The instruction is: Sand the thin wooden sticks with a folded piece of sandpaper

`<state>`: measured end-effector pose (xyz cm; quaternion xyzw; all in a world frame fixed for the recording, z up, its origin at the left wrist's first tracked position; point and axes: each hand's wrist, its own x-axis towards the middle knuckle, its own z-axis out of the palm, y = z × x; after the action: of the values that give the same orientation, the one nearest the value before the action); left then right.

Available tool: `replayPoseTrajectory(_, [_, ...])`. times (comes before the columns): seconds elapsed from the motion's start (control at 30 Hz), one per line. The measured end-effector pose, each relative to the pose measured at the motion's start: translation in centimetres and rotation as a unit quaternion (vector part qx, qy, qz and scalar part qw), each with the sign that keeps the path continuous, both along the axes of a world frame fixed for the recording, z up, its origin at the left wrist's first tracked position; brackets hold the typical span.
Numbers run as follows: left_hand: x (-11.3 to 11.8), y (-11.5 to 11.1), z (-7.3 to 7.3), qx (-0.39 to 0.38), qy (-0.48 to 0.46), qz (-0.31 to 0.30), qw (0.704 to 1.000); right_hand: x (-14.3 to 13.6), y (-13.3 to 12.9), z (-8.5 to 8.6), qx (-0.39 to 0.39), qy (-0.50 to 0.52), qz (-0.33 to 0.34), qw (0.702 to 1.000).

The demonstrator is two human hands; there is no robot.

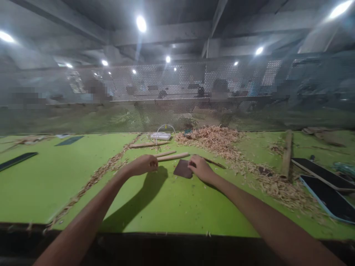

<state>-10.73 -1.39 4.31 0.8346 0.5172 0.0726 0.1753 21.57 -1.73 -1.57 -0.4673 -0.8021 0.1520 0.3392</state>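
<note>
My left hand [143, 164] is closed, its fingers curled in just above the green tabletop; what it holds, if anything, is hidden. Behind its fingertips lie two pale, slim wooden sticks [177, 156], and I cannot tell whether the hand touches them. A dark brown square of sandpaper [181, 169] lies between my hands. My right hand [202, 168] pinches its right edge between thumb and fingers. Just beyond the right hand, a thin dark stick [215, 162] slants across the table.
Wood shavings [213, 136] are heaped at the back and trail to both sides. A white device [161, 136] with a looped cable stands at the back. To the right are a phone [330, 197], another dark slab [321, 171] and a wooden stick [287, 155]. A mesh screen [172, 114] borders the table.
</note>
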Motion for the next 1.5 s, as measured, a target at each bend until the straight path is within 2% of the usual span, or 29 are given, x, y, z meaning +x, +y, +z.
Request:
replayPoseTrajectory(0.07, [1.4, 0.0, -0.1, 0.051, -0.014, 0.022, 0.998, 0.8, 0.5, 0.0, -0.016, 0.067, -0.028, 0.997])
replayPoseTrajectory(0.13, [4.0, -0.3, -0.5, 0.079, -0.033, 0.030, 0.996, 1.9, 1.1, 0.1, -0.025, 0.108, -0.052, 0.992])
replayPoseTrajectory(0.27, [9.8, -0.9, -1.4, 0.113, -0.016, 0.011, 0.993, 3.6, 2.3, 0.3, -0.022, 0.133, -0.077, 0.988])
replayPoseTrajectory(0.4, [12.8, -0.2, -2.3, 0.113, 0.031, 0.005, 0.993, 4.1, 2.9, 0.3, -0.010, 0.153, -0.068, 0.986])
replayPoseTrajectory(0.53, [13.1, 1.3, -3.9, 0.123, -0.044, -0.019, 0.991, 3.9, 2.7, 0.0, 0.000, 0.164, -0.048, 0.985])
replayPoseTrajectory(0.67, [12.3, 2.5, -5.5, 0.092, -0.237, -0.030, 0.967, 3.7, 2.5, -0.4, -0.001, 0.150, -0.033, 0.988])
replayPoseTrajectory(0.77, [11.6, 2.9, -6.3, 0.030, -0.339, -0.013, 0.940, 3.8, 2.7, -0.6, 0.003, 0.146, -0.048, 0.988])
replayPoseTrajectory(0.87, [11.4, 2.9, -6.6, -0.042, -0.376, 0.025, 0.925, 3.9, 2.9, -0.5, 0.016, 0.136, -0.064, 0.989])
replayPoseTrajectory(0.9, [11.5, 2.8, -6.6, -0.039, -0.376, 0.032, 0.925, 4.0, 3.0, -0.4, 0.020, 0.130, -0.068, 0.989])
replayPoseTrajectory(0.97, [11.7, 2.5, -6.3, 0.023, -0.349, 0.022, 0.936, 4.2, 2.9, -0.2, 0.024, 0.114, -0.073, 0.990])
replayPoseTrajectory(1.0, [11.8, 2.3, -6.0, 0.072, -0.317, 0.002, 0.946, 4.3, 2.9, 0.0, 0.023, 0.105, -0.077, 0.991])
replayPoseTrajectory(1.07, [12.0, 1.7, -5.4, 0.129, -0.234, -0.079, 0.960, 4.4, 2.7, 0.3, 0.022, 0.083, -0.088, 0.992])
replayPoseTrajectory(1.13, [12.0, 1.0, -4.8, 0.124, -0.179, -0.152, 0.964, 4.4, 2.4, 0.7, 0.025, 0.061, -0.100, 0.993])
replayPoseTrajectory(1.23, [11.9, 0.4, -4.2, 0.098, -0.151, -0.206, 0.962, 4.1, 1.8, 1.3, 0.018, 0.042, -0.097, 0.994])
replayPoseTrajectory(1.33, [11.8, 0.2, -3.8, 0.085, -0.144, -0.218, 0.962, 3.5, 0.9, 1.7, -0.014, 0.031, -0.056, 0.998])
replayPoseTrajectory(1.5, [12.2, 0.1, -3.9, 0.098, -0.150, -0.160, 0.971, 2.3, -0.8, 2.4, -0.077, -0.020, 0.047, 0.996])
